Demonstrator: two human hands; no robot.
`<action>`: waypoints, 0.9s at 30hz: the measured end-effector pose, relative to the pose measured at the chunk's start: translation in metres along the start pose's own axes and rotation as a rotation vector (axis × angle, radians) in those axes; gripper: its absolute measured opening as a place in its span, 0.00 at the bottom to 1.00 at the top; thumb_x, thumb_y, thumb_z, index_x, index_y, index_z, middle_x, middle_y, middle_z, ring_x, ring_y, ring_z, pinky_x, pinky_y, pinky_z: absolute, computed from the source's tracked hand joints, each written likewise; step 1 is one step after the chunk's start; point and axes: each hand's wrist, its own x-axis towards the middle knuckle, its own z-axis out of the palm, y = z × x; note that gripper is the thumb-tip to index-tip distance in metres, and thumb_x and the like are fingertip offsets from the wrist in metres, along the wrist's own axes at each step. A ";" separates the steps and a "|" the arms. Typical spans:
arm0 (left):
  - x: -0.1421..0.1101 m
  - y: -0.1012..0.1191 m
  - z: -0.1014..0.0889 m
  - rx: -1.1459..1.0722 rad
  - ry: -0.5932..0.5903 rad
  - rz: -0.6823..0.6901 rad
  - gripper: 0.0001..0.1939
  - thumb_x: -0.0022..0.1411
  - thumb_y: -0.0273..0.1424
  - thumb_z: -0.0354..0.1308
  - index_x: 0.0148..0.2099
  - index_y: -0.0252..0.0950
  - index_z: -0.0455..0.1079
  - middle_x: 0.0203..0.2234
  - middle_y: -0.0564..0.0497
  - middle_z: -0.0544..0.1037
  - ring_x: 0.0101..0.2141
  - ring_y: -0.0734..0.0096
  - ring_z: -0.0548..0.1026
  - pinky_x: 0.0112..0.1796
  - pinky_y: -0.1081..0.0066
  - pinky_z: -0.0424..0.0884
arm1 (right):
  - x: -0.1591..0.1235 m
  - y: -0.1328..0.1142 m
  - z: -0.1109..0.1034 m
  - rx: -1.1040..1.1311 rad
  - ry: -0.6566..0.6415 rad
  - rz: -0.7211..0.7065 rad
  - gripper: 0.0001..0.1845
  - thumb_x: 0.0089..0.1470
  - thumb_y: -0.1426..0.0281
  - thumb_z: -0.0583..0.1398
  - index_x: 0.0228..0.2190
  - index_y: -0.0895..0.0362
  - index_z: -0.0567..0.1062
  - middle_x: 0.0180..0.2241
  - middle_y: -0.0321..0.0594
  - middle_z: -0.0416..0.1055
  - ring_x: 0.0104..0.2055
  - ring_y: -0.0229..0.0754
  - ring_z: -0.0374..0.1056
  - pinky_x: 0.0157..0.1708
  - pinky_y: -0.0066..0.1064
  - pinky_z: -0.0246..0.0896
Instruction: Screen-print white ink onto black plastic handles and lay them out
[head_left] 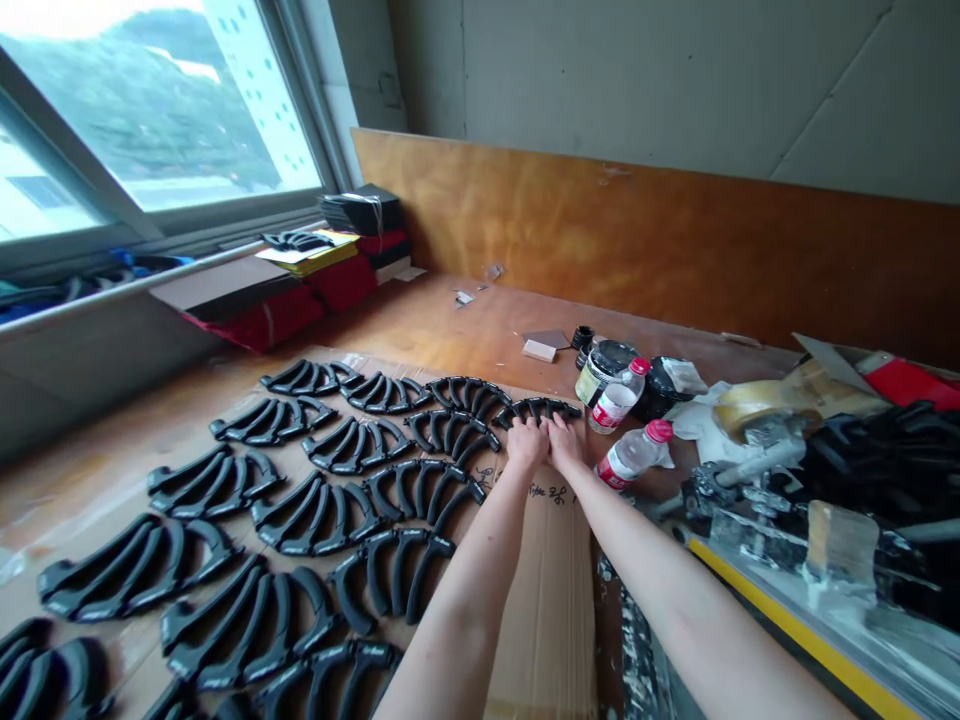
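Both arms reach forward to the far right corner of a cardboard sheet. My left hand has its fingers curled onto the near edge of a black curved, ribbed piece. Close beside it, my right hand grips the same piece nearer its right end. The fingertips are partly hidden. Several similar black ribbed pieces lie in rows on the cardboard to the left, with their curved ribs fanned out. One of them, another ribbed piece, lies just left of the held one.
Right of my hands stand two red-capped bottles, a paint tub and a black container. A cluttered bench with a tape roll and a clamp-like metal tool lies farther right. Boxes sit by the window.
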 end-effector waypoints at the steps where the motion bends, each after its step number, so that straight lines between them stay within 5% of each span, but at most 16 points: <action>1: -0.003 -0.002 0.003 -0.018 0.042 -0.014 0.23 0.69 0.37 0.39 0.54 0.30 0.68 0.49 0.33 0.71 0.52 0.52 0.70 0.48 0.58 0.67 | 0.002 0.000 0.001 0.038 0.006 -0.019 0.25 0.60 0.72 0.51 0.58 0.53 0.64 0.62 0.49 0.56 0.60 0.50 0.56 0.57 0.42 0.49; 6: -0.050 -0.005 0.016 -0.230 0.291 -0.017 0.23 0.68 0.37 0.43 0.58 0.30 0.63 0.58 0.32 0.61 0.54 0.54 0.68 0.51 0.58 0.66 | -0.026 -0.006 -0.009 0.226 0.053 0.051 0.27 0.60 0.73 0.50 0.60 0.50 0.63 0.67 0.46 0.46 0.63 0.54 0.55 0.58 0.47 0.52; 9: -0.098 -0.003 0.015 -0.516 0.410 -0.017 0.19 0.66 0.37 0.47 0.53 0.34 0.68 0.55 0.36 0.65 0.54 0.55 0.68 0.50 0.58 0.68 | -0.084 -0.011 -0.027 0.383 0.093 -0.134 0.26 0.59 0.77 0.50 0.57 0.56 0.67 0.64 0.49 0.55 0.63 0.47 0.56 0.60 0.41 0.53; 15: -0.188 0.020 -0.007 -0.806 0.182 0.006 0.20 0.65 0.44 0.48 0.49 0.36 0.69 0.45 0.42 0.73 0.42 0.63 0.74 0.43 0.63 0.72 | -0.257 0.023 -0.072 0.436 0.118 -0.408 0.21 0.59 0.75 0.54 0.52 0.52 0.72 0.53 0.41 0.71 0.56 0.41 0.65 0.58 0.39 0.59; 19: -0.232 0.063 -0.036 -1.014 0.022 -0.005 0.22 0.63 0.47 0.50 0.48 0.36 0.70 0.39 0.45 0.75 0.36 0.68 0.74 0.33 0.71 0.72 | -0.350 0.093 -0.095 0.254 0.196 -0.277 0.16 0.61 0.69 0.54 0.49 0.51 0.75 0.53 0.39 0.71 0.58 0.44 0.64 0.59 0.42 0.58; 23: -0.269 0.122 -0.076 -1.202 -0.064 0.077 0.25 0.62 0.48 0.52 0.51 0.35 0.69 0.28 0.51 0.74 0.25 0.76 0.69 0.28 0.75 0.68 | -0.391 0.158 -0.099 0.189 0.182 -0.218 0.21 0.59 0.66 0.58 0.54 0.51 0.71 0.53 0.43 0.70 0.57 0.50 0.65 0.56 0.46 0.60; 27: -0.299 0.176 -0.100 -1.319 -0.150 0.143 0.28 0.61 0.50 0.51 0.54 0.36 0.70 0.23 0.54 0.70 0.20 0.78 0.65 0.23 0.77 0.64 | -0.394 0.184 -0.083 0.083 0.117 -0.315 0.26 0.55 0.64 0.61 0.55 0.55 0.69 0.60 0.50 0.61 0.62 0.52 0.57 0.60 0.48 0.54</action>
